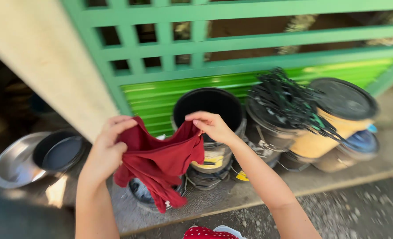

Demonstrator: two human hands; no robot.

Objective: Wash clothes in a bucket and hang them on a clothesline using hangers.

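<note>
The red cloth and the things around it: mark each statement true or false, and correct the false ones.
1. Both hands, left hand and right hand, hold the red cloth. True.
2. The gate behind is blue. False: it is green.
3. The black bucket has a lid on. False: it stands open.
4. A metal basin lies at the left. True.
5. The yellow bucket lies tipped over. True.
</note>
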